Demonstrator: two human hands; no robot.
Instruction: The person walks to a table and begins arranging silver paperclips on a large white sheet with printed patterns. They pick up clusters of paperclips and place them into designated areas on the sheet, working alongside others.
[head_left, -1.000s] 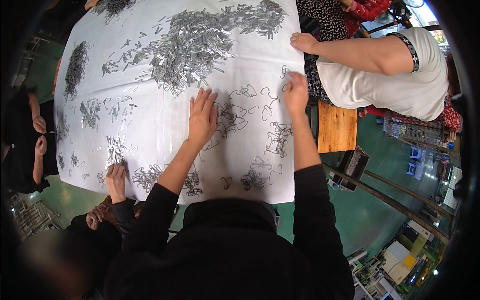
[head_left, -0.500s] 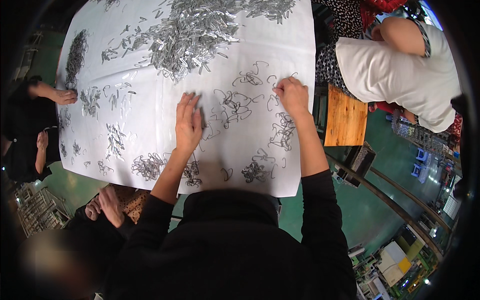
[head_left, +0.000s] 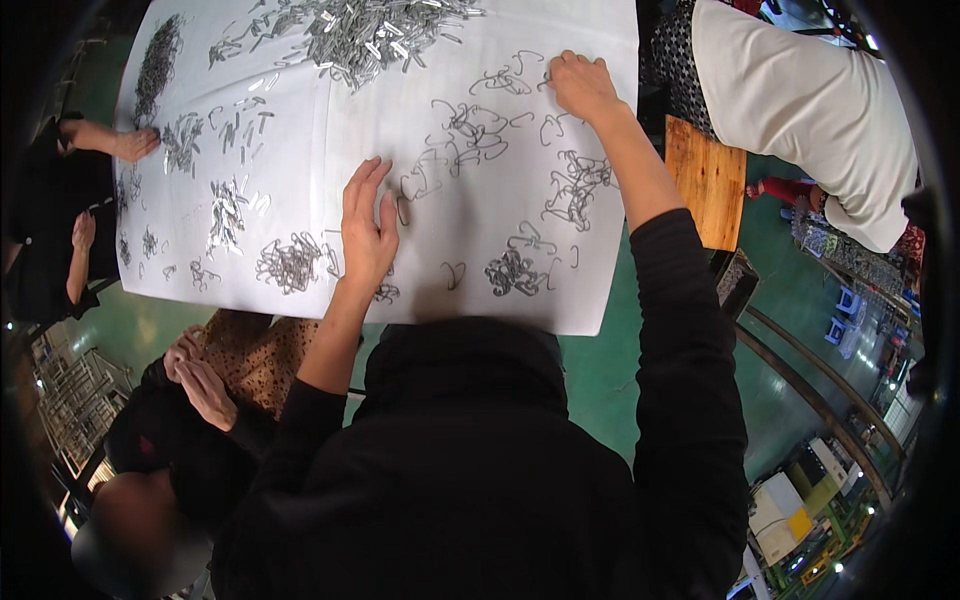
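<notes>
Grn flr [head_left: 605,395] w/ wd bench [head_left: 708,185], blue stools [head_left: 842,335] to R.

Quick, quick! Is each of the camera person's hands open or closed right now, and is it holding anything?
Left hand: open, fingers stretched out over the white sheet, nothing seen in it.
Right hand: fingers curled; can't tell if it's holding anything.

No readable text or signs.

Head-worn fisheye, left of a pair, faces down: wearer's torso [head_left: 460,450] near, white tabletop [head_left: 400,130] farther off, green floor [head_left: 785,290] at right.
</notes>
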